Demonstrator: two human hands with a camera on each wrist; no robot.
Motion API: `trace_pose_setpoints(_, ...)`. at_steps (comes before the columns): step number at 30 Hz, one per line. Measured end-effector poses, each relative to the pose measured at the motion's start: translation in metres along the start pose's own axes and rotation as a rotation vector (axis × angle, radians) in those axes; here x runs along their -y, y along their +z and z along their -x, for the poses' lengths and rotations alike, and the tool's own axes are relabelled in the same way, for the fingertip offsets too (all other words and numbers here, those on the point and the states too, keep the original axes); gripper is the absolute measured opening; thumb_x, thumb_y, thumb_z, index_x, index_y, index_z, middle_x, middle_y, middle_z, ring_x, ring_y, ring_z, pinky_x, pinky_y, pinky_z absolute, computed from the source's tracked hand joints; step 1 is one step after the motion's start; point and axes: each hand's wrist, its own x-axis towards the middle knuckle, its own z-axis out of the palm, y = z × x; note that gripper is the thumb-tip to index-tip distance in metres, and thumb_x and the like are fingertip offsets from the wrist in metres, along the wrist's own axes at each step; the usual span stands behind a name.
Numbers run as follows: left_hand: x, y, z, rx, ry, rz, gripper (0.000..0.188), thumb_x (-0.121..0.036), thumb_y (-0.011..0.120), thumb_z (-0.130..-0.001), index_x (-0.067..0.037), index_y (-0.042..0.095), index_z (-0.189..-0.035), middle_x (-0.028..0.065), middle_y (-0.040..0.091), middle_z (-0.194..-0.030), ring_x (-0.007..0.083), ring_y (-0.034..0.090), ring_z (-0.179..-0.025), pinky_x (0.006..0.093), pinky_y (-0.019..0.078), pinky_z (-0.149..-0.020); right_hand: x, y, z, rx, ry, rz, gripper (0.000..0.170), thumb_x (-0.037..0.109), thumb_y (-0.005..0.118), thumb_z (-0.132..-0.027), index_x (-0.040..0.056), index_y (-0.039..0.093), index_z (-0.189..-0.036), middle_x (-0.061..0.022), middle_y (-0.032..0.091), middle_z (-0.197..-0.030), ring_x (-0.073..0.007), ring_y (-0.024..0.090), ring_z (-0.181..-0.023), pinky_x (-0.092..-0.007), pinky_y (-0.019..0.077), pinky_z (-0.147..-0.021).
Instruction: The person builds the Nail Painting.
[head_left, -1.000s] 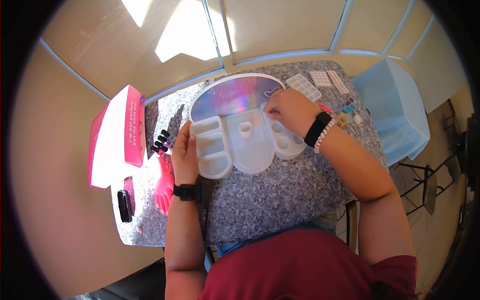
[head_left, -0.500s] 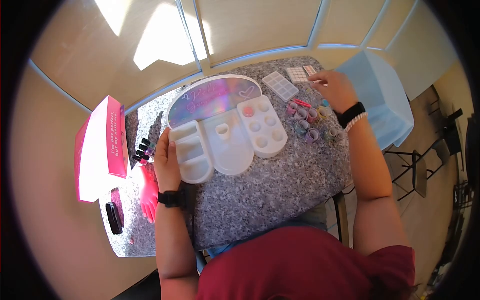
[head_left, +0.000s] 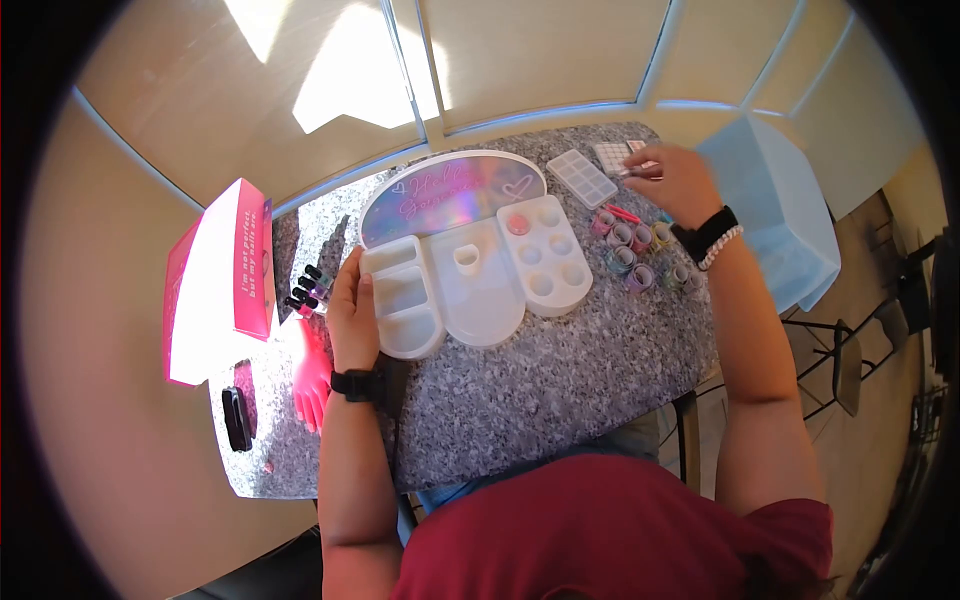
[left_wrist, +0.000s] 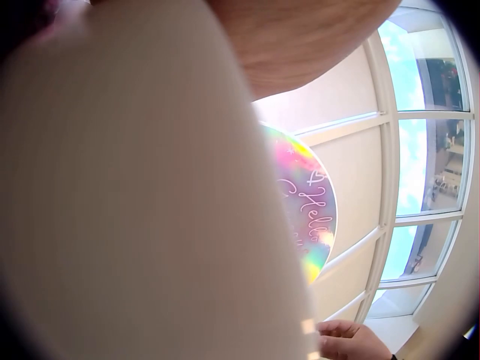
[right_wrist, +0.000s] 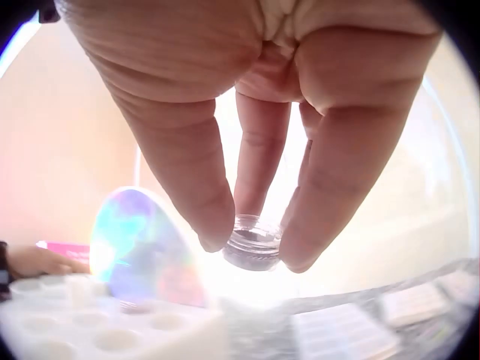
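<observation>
A white nail organizer tray stands on the granite table, with a holographic "Hello Gorgeous" backboard behind it. My left hand holds the tray's left edge, thumb at the rim; in the left wrist view white blur hides its fingers. At the back right, my right hand is raised over the table. Its thumb and fingers pinch a small clear jar with dark contents. One pink jar sits in a round well at the tray's right side. Several small jars are grouped right of the tray.
A clear compartment box, a sheet of small squares and pink sticks lie back right. Nail polish bottles, a pink practice hand, a black object and a pink box are left.
My right hand has moved from the tray's right wells to the back right, leaving a pink jar in a well, and now pinches another jar. The left hand stays at the tray's edge.
</observation>
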Motion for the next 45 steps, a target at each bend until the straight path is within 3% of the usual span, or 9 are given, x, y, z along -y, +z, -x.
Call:
trace_pose_setpoints(3, -0.003, 0.001, 0.000, 0.007, -0.008, 0.000, 0.044, -0.011, 0.049, -0.111, 0.000, 0.051, -0.154, 0.0142, 0.062, -0.149, 0.0213, 0.059, -0.136, 0.0341, 0.0429, -0.116, 0.063, 0.028, 0.018, 0.201, -0.008, -0.322, 0.025, 0.013, 0.083, -0.086, 0.0016, 0.078, -0.107, -0.0171, 0.077, -0.101, -0.0240, 0.078, -0.093, -0.0373, 0.0613, -0.081)
trace_pose_setpoints(6, -0.001, 0.001, 0.000, 0.006, 0.002, 0.013, 0.044, -0.011, 0.049, -0.112, 0.000, 0.052, -0.154, 0.0142, 0.062, -0.149, 0.0215, 0.058, -0.136, 0.0342, 0.0428, -0.116, 0.083, 0.055, 0.021, 0.165, -0.117, -0.099, 0.022, 0.011, 0.081, -0.087, 0.0003, 0.078, -0.106, -0.0177, 0.076, -0.099, -0.0273, 0.077, -0.092, -0.0387, 0.0606, -0.082)
trace_pose_setpoints(19, -0.006, 0.002, 0.001, 0.029, -0.001, 0.085, 0.044, -0.013, 0.048, -0.113, 0.003, 0.050, -0.154, 0.0145, 0.061, -0.148, 0.0212, 0.058, -0.136, 0.0342, 0.0435, -0.115, 0.067, 0.078, 0.012, 0.244, -0.241, 0.187, 0.020, 0.014, 0.079, -0.085, 0.0035, 0.080, -0.103, -0.0154, 0.075, -0.107, -0.0346, 0.071, -0.105, -0.0430, 0.0555, -0.093)
trace_pose_setpoints(23, -0.001, 0.002, 0.000, 0.022, 0.016, 0.031, 0.044, -0.012, 0.047, -0.113, 0.003, 0.049, -0.155, 0.0145, 0.062, -0.147, 0.0210, 0.058, -0.135, 0.0340, 0.0440, -0.114, 0.039, 0.054, 0.015, 0.171, -0.375, 0.021, 0.023, 0.012, 0.079, -0.085, 0.0046, 0.081, -0.107, -0.0123, 0.077, -0.118, -0.0332, 0.073, -0.106, -0.0405, 0.0571, -0.095)
trace_pose_setpoints(27, -0.003, 0.001, 0.001, 0.041, -0.016, 0.032, 0.045, -0.014, 0.046, -0.114, 0.001, 0.048, -0.156, 0.0124, 0.061, -0.148, 0.0191, 0.057, -0.136, 0.0332, 0.0443, -0.115, -0.031, 0.002, 0.014, 0.153, 0.091, 0.278, 0.022, 0.016, 0.081, -0.083, 0.0111, 0.083, -0.104, -0.0142, 0.077, -0.115, -0.0341, 0.071, -0.109, -0.0455, 0.0560, -0.095)
trace_pose_setpoints(30, -0.004, 0.001, 0.000, 0.047, 0.012, -0.004, 0.045, -0.014, 0.046, -0.114, 0.002, 0.047, -0.156, 0.0123, 0.061, -0.148, 0.0188, 0.058, -0.135, 0.0329, 0.0450, -0.114, -0.049, -0.018, 0.027, 0.168, 0.197, 0.558, 0.021, 0.012, 0.083, -0.080, 0.0125, 0.084, -0.101, -0.0140, 0.078, -0.111, -0.0337, 0.071, -0.108, -0.0461, 0.0563, -0.094)
trace_pose_setpoints(39, 0.000, 0.003, 0.000, 0.008, -0.006, 0.014, 0.044, -0.012, 0.048, -0.113, 0.002, 0.050, -0.154, 0.0143, 0.063, -0.147, 0.0207, 0.059, -0.135, 0.0339, 0.0443, -0.114, -0.063, -0.002, 0.024, 0.057, 0.164, 0.405, 0.027, 0.005, 0.080, -0.082, 0.0093, 0.079, -0.108, -0.0151, 0.077, -0.109, -0.0335, 0.072, -0.106, -0.0453, 0.0576, -0.091)
trace_pose_setpoints(42, -0.007, 0.003, 0.001, 0.004, -0.022, -0.011, 0.044, -0.011, 0.050, -0.112, 0.003, 0.051, -0.154, 0.0143, 0.063, -0.147, 0.0207, 0.059, -0.136, 0.0340, 0.0439, -0.115, 0.012, -0.005, 0.031, -0.021, -0.006, 0.165, 0.029, 0.004, 0.079, -0.082, 0.0058, 0.076, -0.111, -0.0162, 0.076, -0.108, -0.0324, 0.073, -0.101, -0.0432, 0.0579, -0.090)
trace_pose_setpoints(45, -0.010, 0.002, 0.002, 0.023, -0.036, -0.004, 0.044, -0.011, 0.051, -0.111, 0.003, 0.051, -0.153, 0.0145, 0.063, -0.147, 0.0210, 0.059, -0.135, 0.0339, 0.0443, -0.114, 0.078, 0.019, 0.048, 0.144, -0.165, -0.107, 0.030, 0.004, 0.080, -0.082, 0.0044, 0.075, -0.112, -0.0148, 0.076, -0.107, -0.0298, 0.074, -0.094, -0.0393, 0.0598, -0.085)
